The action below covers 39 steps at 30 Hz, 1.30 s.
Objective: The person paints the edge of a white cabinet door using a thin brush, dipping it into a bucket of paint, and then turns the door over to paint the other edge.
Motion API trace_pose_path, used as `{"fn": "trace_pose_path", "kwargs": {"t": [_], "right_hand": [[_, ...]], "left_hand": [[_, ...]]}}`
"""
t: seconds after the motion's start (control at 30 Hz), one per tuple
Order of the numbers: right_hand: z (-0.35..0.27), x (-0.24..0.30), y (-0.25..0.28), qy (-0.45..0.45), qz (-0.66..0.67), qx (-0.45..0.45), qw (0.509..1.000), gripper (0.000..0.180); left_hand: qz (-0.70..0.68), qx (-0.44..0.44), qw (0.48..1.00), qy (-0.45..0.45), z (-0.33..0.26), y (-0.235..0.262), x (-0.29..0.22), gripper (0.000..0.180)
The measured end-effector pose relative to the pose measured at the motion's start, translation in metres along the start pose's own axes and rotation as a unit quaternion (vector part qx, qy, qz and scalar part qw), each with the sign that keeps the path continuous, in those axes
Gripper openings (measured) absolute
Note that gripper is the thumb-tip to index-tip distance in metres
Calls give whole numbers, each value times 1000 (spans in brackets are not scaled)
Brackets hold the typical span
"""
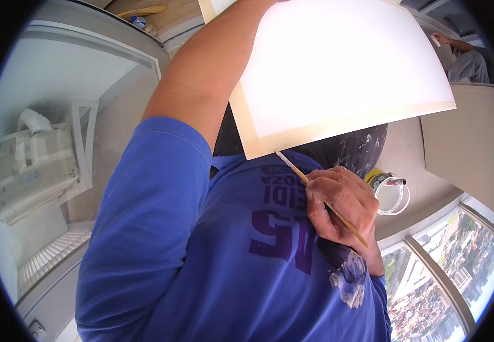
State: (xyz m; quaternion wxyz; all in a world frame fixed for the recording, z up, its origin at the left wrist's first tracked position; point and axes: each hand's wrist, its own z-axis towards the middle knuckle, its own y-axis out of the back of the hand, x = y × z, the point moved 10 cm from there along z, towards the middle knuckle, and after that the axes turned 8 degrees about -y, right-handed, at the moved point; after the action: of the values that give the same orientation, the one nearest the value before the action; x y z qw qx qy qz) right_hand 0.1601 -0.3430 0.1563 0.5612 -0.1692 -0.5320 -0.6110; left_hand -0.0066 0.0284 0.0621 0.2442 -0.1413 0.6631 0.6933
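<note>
Blue sleeve (144, 228): our left forearm (201, 74) crosses the white panel's (344, 57) left edge; we cannot see our left grip.
Pale border (310, 134): along the panel's lower edge.
Brush (299, 172): tip near the panel's lower-left corner, contact unclear.
Right grip (341, 199): clamped on our brush.
Clear tub (389, 196): just beyond.

My brush handle (347, 224) looks like smooth wood, my shirt (224, 285) matt cloth, the panel (347, 62) smooth-faced.
</note>
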Motion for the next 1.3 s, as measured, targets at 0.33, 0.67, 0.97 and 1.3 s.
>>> {"fn": "trace_pose_path", "kwargs": {"t": [0.33, 0.67, 0.97, 1.3], "right_hand": [[-1, 0, 5, 11, 15, -7, 1000, 19], [-2, -5, 12, -21, -12, -15, 1000, 21], [2, 0, 2, 1, -15, 7, 1000, 19], [-1, -1, 9, 2, 2, -7, 1000, 18]], "left_hand": [[3, 5, 1000, 7, -2, 1, -3, 116], [-20, 10, 1000, 13, -4, 0, 0, 118], [-17, 13, 1000, 15, -5, 0, 0, 117], [-2, 13, 1000, 9, -3, -1, -2, 113]]}}
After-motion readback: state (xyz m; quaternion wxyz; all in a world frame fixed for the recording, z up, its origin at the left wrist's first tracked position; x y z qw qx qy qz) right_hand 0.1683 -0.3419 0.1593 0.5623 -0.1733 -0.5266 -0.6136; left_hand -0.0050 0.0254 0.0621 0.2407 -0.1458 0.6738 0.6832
